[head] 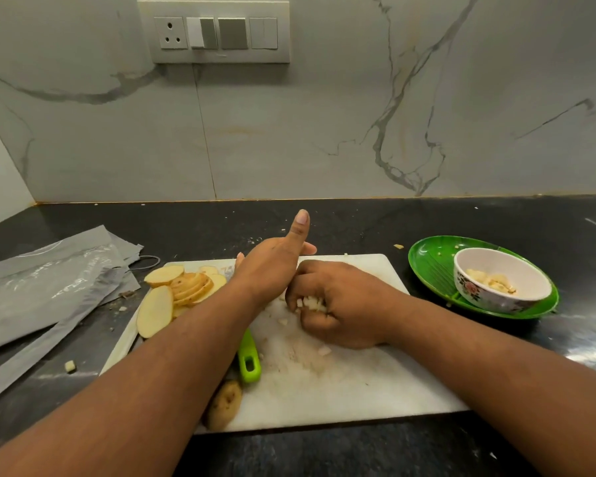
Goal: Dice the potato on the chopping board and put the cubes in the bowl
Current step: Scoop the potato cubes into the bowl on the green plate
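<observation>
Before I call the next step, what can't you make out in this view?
- Knife blade: head view, hidden under left forearm.
- Cubes count: right hand curls round them.
- Left hand fingertips: hidden behind the hand itself.
- Bowl contents: too small to count.

Potato cubes [311, 302] are gripped in the curled right hand [338, 304] on the white chopping board [358, 383], beside the left hand [272, 266], whose thumb is raised. Potato slices [183, 290] are stacked at the board's left, and more cubes are held in the bowl [501, 282] on a green plate [430, 263].
</observation>
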`<state>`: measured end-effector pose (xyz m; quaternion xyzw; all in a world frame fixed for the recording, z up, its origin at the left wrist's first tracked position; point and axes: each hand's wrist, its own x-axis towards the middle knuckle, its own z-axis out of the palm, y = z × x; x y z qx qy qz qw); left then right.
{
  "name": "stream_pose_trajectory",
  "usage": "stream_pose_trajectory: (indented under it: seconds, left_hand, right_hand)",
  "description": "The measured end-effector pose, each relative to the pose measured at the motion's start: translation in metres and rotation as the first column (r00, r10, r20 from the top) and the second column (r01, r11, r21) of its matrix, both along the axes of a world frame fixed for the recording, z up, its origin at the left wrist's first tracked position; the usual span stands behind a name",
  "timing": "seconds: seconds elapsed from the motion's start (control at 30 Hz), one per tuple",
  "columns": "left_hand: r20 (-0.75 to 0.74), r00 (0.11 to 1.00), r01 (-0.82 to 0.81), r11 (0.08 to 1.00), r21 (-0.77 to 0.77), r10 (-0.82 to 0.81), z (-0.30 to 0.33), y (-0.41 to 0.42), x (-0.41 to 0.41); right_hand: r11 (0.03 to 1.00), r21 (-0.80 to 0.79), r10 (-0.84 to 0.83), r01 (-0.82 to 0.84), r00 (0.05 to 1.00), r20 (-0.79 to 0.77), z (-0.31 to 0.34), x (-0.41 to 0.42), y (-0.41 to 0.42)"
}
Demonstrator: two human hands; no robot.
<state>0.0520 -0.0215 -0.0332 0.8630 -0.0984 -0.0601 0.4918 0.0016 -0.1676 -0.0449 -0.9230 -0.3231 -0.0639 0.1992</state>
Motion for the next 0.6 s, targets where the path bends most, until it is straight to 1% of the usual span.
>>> stream_pose_trajectory:
  seconds: [0.1,0.2,0.3,0.4,0.43,0.5,0.57,0.6]
  left_hand:
    - [0.03,1.0,-0.002,1.0,0.02,0.002,0.001,0.0,-0.003]
    - [0.064,0.998,0.004,0.999,0.041,-0.006,0.001,-0.001,-0.005]
    - [0.129,0.992,0.012,0.998,0.057,-0.019,0.0,-0.002,-0.008]
    - [0.21,0.976,0.057,0.998,0.026,-0.061,0.005,-0.007,-0.018]
    - [0.234,0.97,0.073,0.997,0.002,-0.071,0.006,-0.009,-0.022]
    - [0.268,0.962,0.083,0.993,-0.079,-0.059,0.009,-0.012,-0.027]
    - [0.29,0.956,0.107,0.977,-0.182,-0.051,0.01,-0.019,-0.033]
    - [0.289,0.956,0.113,0.965,-0.235,-0.042,0.012,-0.025,-0.036]
  right_hand:
    - [0.994,-0.09,-0.053,0.063,0.993,0.107,0.004,0.0,0.0]
    - [0.984,-0.151,-0.057,0.089,0.977,0.205,0.003,-0.001,-0.001]
    - [0.979,-0.153,-0.101,0.134,0.973,0.206,0.003,-0.002,0.0]
    - [0.974,-0.115,-0.172,0.195,0.968,0.183,0.005,-0.004,0.0]
    - [0.974,-0.085,-0.196,0.212,0.967,0.163,0.008,-0.006,-0.002]
    - [0.964,0.056,-0.263,0.26,0.963,0.058,0.016,-0.008,-0.003]
    - [0.908,0.247,-0.33,0.339,0.941,-0.081,0.025,-0.006,-0.006]
    - [0.855,0.354,-0.339,0.379,0.925,-0.17,0.029,-0.006,-0.009]
